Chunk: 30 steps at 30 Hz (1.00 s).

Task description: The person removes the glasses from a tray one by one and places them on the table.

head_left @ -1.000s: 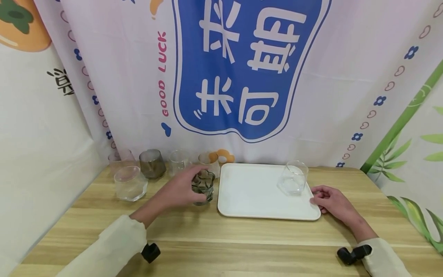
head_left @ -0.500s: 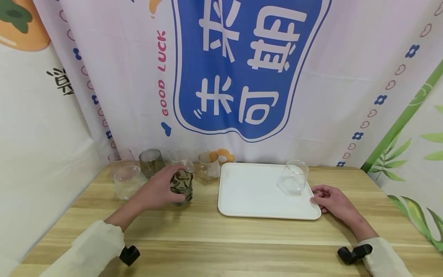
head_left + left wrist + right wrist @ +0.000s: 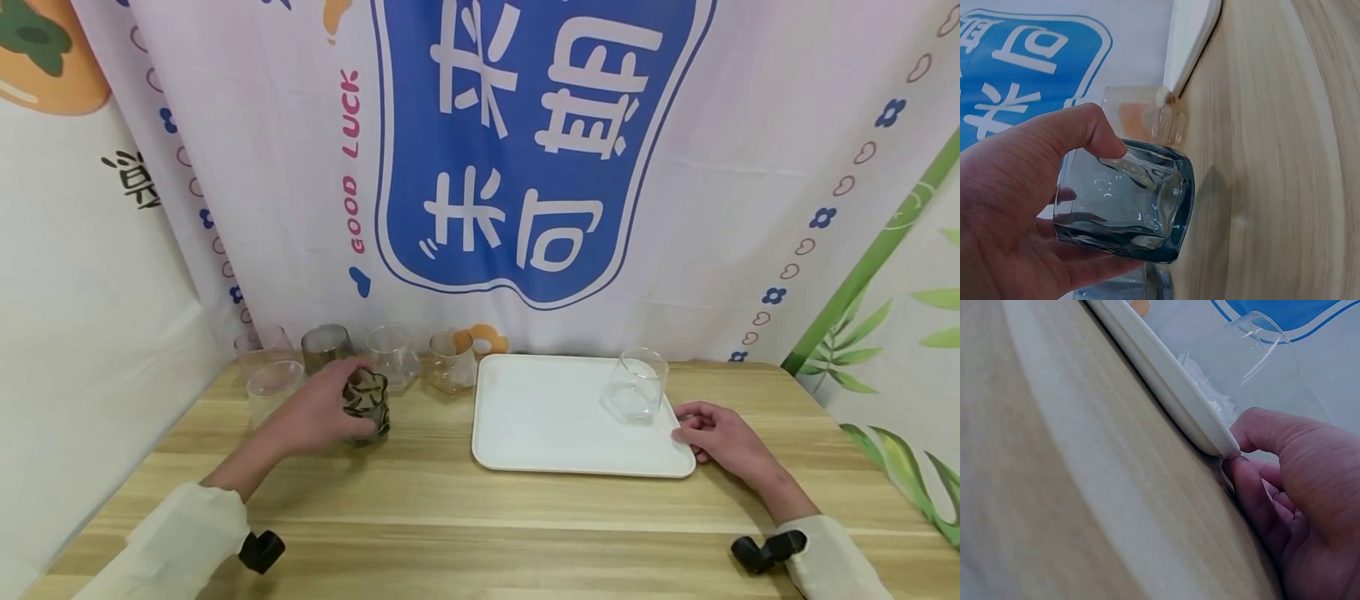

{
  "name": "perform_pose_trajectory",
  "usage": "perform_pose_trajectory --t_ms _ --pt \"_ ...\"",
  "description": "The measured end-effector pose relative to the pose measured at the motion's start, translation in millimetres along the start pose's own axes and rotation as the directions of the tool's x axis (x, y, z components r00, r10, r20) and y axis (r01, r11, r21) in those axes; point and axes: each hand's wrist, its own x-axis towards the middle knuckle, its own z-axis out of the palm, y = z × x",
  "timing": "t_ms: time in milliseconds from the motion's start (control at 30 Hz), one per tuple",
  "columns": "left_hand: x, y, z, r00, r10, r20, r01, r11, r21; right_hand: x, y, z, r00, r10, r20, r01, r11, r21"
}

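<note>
My left hand (image 3: 318, 408) grips a dark, wavy-sided glass (image 3: 367, 407) between thumb and fingers, left of the tray. In the left wrist view the same glass (image 3: 1125, 200) shows its thick base towards the wooden tabletop; whether it touches the wood I cannot tell. At the right edge of the white tray (image 3: 555, 417), my right hand (image 3: 723, 442) pinches the rim, thumb on top and fingers curled below, as the right wrist view shows on the tray's corner (image 3: 1204, 428). A clear glass (image 3: 636, 387) stands upright on the tray's right part.
Behind and left of my left hand stand a smoky glass (image 3: 326, 346), clear glasses (image 3: 392, 358) (image 3: 273, 387), an amber-tinted glass (image 3: 452, 362) and a pinkish glass (image 3: 262, 343). A printed cloth (image 3: 675, 250) hangs at the table's back edge.
My left hand has moved left with the dark glass, away from the tray's left edge, uncovering the amber-tinted and clear glasses behind. My right hand and the tray have stayed still.
</note>
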Motion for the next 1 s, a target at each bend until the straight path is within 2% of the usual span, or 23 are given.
perform_pose_trajectory --t_ms 400,600,1000 --pt "-0.3 -15.4 -2.8 0.999 -0.039 -0.003 0.039 0.998 0.039 -3.0 0 0 1.000 0.000 -0.004 0.000 1.000 0.002" --pt "0.2 -23.2 -1.5 0.999 -0.038 -0.010 0.038 0.997 0.060 -2.7 2 1 1.000 -0.002 -0.005 0.002 1.000 -0.009" --pt "1.6 -25.7 -2.2 0.999 -0.034 -0.019 0.035 0.996 0.076 -0.1 -1 -1 1.000 -0.013 -0.007 0.013 0.999 -0.037"
